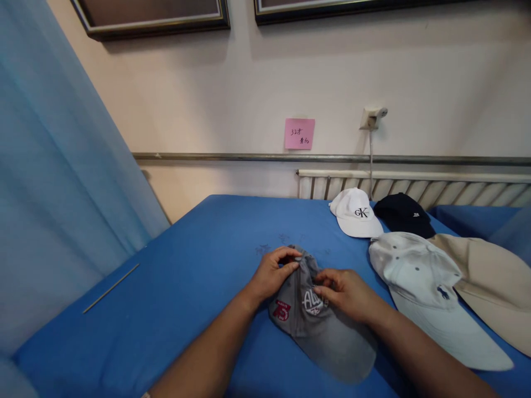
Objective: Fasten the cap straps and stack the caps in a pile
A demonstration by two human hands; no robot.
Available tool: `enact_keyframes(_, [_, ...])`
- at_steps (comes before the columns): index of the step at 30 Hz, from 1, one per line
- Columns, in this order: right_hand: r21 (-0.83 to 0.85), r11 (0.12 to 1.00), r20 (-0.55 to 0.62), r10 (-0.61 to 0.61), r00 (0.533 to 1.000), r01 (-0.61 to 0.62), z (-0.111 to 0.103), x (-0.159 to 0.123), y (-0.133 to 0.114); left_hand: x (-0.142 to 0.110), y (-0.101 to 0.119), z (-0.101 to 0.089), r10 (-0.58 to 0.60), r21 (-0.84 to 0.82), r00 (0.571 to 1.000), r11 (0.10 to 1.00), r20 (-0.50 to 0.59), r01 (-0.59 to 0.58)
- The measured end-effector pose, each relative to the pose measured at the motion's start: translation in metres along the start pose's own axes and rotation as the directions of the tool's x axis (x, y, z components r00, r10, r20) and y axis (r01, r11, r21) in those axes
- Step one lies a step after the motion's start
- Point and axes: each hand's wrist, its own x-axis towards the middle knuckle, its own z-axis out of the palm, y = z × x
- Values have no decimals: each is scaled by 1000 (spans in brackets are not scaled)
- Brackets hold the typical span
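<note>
A grey baseball cap (319,326) with a red patch and white lettering lies on the blue table cover (186,276), its brim toward me. My left hand (271,273) pinches the crown's back edge, fingers curled over the fabric. My right hand (344,293) grips the crown's front near the lettering, fingers closed on the cloth. Both hands press the crown together.
To the right lie a pale cap with a small dark logo (427,287), a beige cap (489,282), a white cap with black letters (357,213) and a dark cap (404,213). A blue curtain (53,182) hangs at left. A pink note (299,133) is on the wall.
</note>
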Motion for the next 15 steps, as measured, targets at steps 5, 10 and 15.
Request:
enact_keyframes(5, [-413,911,43,2,999,16,5,3,-11,-2,-8,12,64,242,985,965,163,-103])
enact_keyframes(10, [-504,860,100,-26,995,73,8,11,-17,-2,-8,14,34,271,988,960,151,-74])
enact_keyframes(15, [-494,864,108,-50,993,97,10,12,-11,-3,-4,15,27,183,995,982,94,-44])
